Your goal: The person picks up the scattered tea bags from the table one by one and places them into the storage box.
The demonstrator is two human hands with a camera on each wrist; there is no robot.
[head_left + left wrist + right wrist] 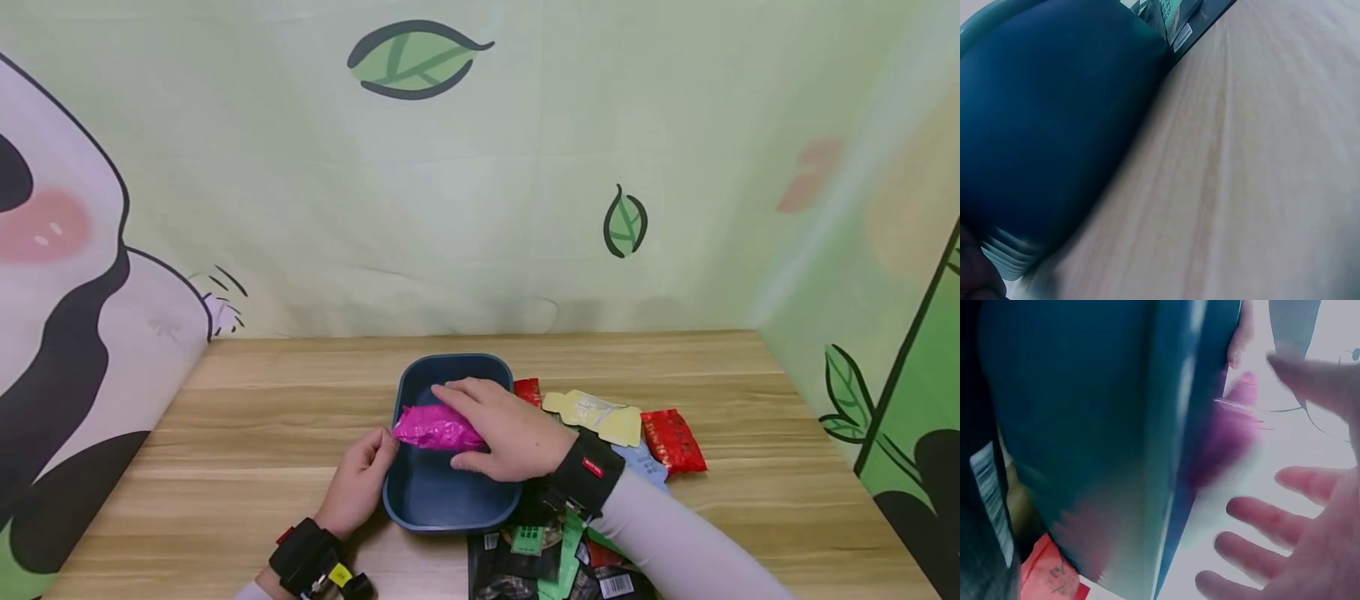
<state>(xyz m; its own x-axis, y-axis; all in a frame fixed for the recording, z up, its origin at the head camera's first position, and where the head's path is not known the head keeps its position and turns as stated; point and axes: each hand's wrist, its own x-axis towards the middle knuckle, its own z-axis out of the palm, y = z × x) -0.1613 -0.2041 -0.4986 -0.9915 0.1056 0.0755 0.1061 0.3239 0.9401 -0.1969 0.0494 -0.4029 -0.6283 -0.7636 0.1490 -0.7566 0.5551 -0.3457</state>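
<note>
My left hand [362,471] holds the left rim of a dark blue plastic bin [450,508], its thumb and curled fingers at the edge. A shiny bright pink packet [435,427] shows over the bin, its left end close to those fingertips. My right hand [513,433] reaches across the bin's right rim with its fingers extended, overlapping the packet's right end in the head view. From the right wrist, the fingers [1260,515] look spread, with a gap between them and the pink packet [1229,437]. Left-hand fingers [979,269] appear at the bin's ribbed edge in the left wrist view.
Right of the bin, several flat packets lie heaped on the wooden table [285,400]: a yellow packet [600,417], a red packet [673,442], a light blue packet [643,462] and black-and-green packets [525,567]. Behind the table hangs a printed cloth backdrop [480,200].
</note>
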